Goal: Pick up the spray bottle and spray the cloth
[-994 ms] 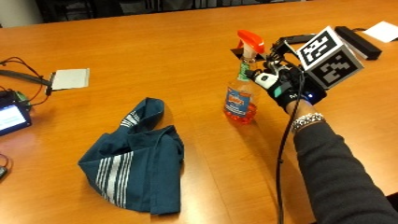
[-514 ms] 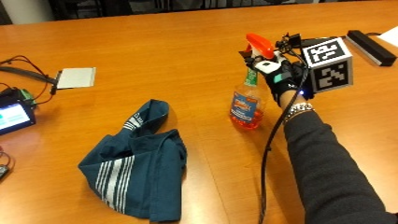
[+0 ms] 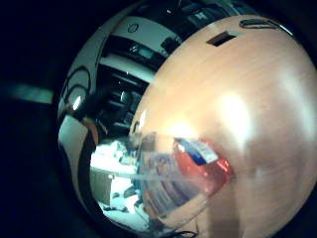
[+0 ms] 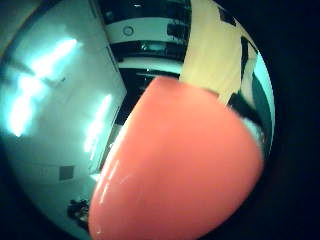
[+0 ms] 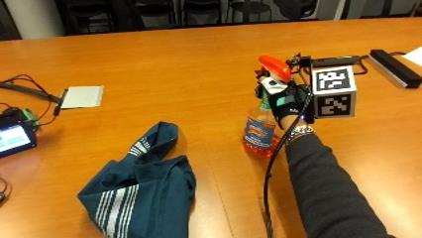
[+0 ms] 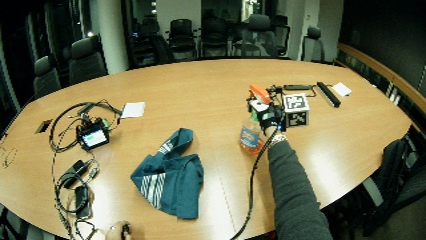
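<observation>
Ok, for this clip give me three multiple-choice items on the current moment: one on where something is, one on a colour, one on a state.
1. Where does the cloth lie on the table?
A. Draped over the bottle
B. Flat on the table, apart from the bottle, on the side away from the arm
C. In the person's bare hand

2. What colour is the spray bottle's trigger head?
A. Orange-red
B. White
C. Green

3. What is the gloved right hand doing?
A. Resting flat on the table
B. Pinching the cloth
C. Holding the spray bottle at its neck

Answers:
1. B: the outside view shows bare table between the crumpled teal cloth and the bottle.
2. A: the head above the hand is orange-red, and it fills the thumb side palm view.
3. C: the fingers wrap the neck just under the head.
</observation>
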